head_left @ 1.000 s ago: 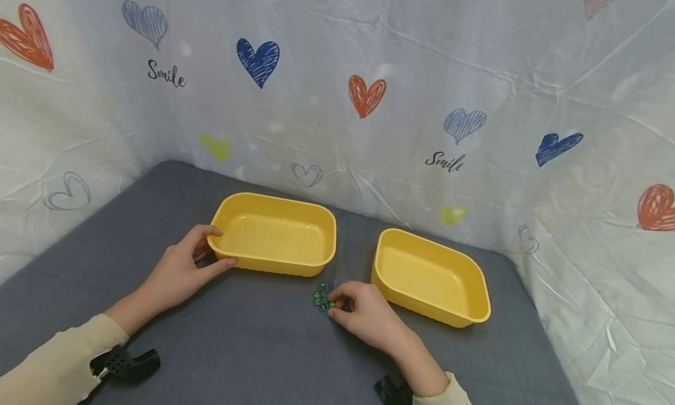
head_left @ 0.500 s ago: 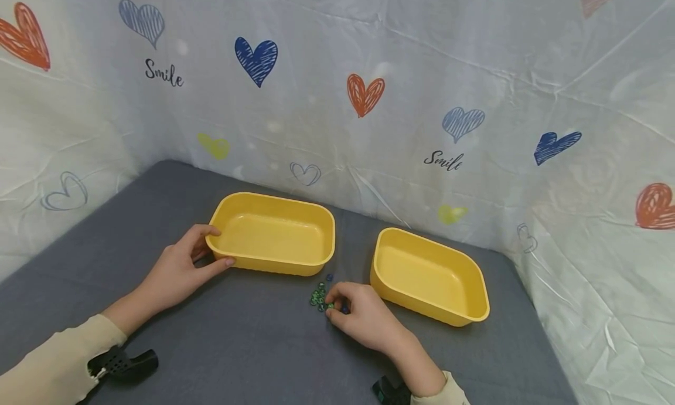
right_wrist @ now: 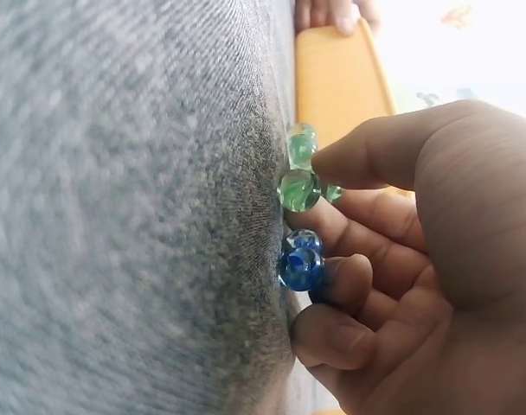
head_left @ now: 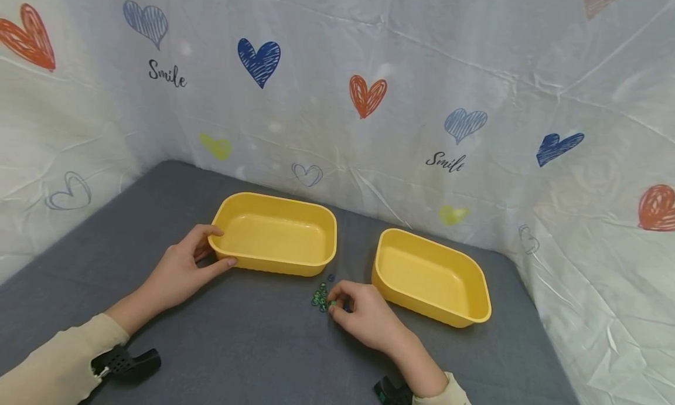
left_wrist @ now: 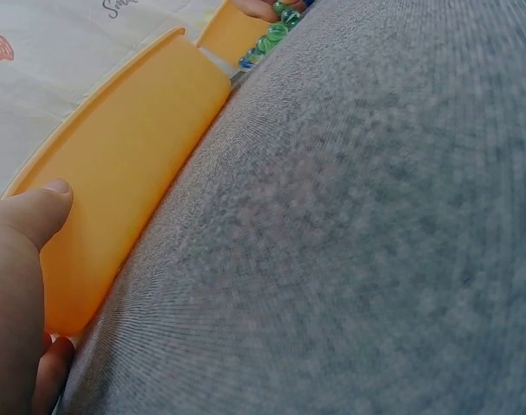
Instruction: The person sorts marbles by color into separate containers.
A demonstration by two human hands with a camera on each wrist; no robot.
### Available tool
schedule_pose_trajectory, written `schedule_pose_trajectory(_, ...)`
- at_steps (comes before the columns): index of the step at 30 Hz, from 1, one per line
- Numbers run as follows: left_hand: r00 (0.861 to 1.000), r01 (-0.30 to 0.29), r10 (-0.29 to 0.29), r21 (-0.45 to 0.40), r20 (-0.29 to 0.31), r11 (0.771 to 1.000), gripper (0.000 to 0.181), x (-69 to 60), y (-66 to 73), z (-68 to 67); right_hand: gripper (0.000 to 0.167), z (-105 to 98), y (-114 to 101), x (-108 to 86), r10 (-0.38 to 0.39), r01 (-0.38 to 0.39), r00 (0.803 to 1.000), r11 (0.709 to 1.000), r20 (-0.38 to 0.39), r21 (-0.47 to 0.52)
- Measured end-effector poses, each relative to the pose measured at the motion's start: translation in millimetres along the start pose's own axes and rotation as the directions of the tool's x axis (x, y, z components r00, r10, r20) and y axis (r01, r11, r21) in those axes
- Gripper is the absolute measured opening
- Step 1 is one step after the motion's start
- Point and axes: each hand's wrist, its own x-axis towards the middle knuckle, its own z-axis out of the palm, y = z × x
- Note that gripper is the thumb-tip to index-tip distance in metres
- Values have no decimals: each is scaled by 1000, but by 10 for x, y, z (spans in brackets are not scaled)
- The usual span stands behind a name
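Observation:
Two yellow plastic containers stand on the table. My left hand [head_left: 181,270] grips the left container [head_left: 279,267] at its left end, thumb on the front wall and fingers at the rim. In front of the gap between the containers lies a cluster of green marbles [head_left: 319,296], with a blue marble [head_left: 330,278] just behind it. My right hand [head_left: 366,314] is low over the cluster's right side. Its thumb and index finger pinch a green marble [right_wrist: 299,190] at table level. Blue marbles [right_wrist: 301,269] lie against its curled other fingers.
The right container [head_left: 429,273] stands just behind and right of my right hand. A grey cloth [head_left: 253,340] covers the table. White curtains with printed hearts [head_left: 401,129] close off the back and sides. Black wrist straps [head_left: 126,364] are on both arms.
The blue marble behind the cluster has rolled away from my right fingers, toward the left container. Both hands hold nearly the same positions.

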Motion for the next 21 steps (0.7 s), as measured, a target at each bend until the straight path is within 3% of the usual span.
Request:
schedule_pose_trajectory(10, 1000, -10, 10, -2, 6, 1000, 63, -11, -14, 14, 12, -86, -66, -15, 0, 4, 994, 999, -113, 33)
schedule_pose_trajectory(21, 1000, -12, 12, 13, -4, 1000, 62, -4, 13, 8, 13, -155, -185, 71, -95, 97, 962, 995, -257, -4)
